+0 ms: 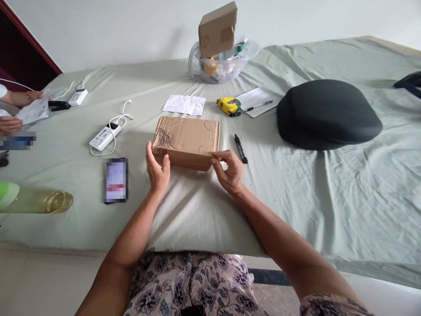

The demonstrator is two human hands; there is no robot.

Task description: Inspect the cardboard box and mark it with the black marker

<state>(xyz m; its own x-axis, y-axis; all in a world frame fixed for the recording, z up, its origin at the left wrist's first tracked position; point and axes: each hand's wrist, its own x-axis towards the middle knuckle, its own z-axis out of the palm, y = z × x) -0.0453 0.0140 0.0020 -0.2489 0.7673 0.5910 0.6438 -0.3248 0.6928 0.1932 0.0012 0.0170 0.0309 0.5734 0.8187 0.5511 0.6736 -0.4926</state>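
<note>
A brown cardboard box [192, 135] lies on the green cloth in front of me, with dark scribbled lines on the left of its top. My left hand [158, 172] grips the box's left front corner, its thumb against the front face and its fingers along the left side. At the right front corner, my right hand [230, 170] pinches the edge between thumb and fingers. A capped black marker [240, 149] lies just right of the box. Behind the box are a folded white paper [184, 105] and a yellow tape measure [228, 105].
A black case [329, 114] sits to the right, near a printed sheet [259, 100]. At the back, a clear basin [223, 70] holds another cardboard box [217, 30]. Leftward lie a phone [115, 180], a white power bank [105, 136], a bottle [42, 199] and another person's hands [29, 97].
</note>
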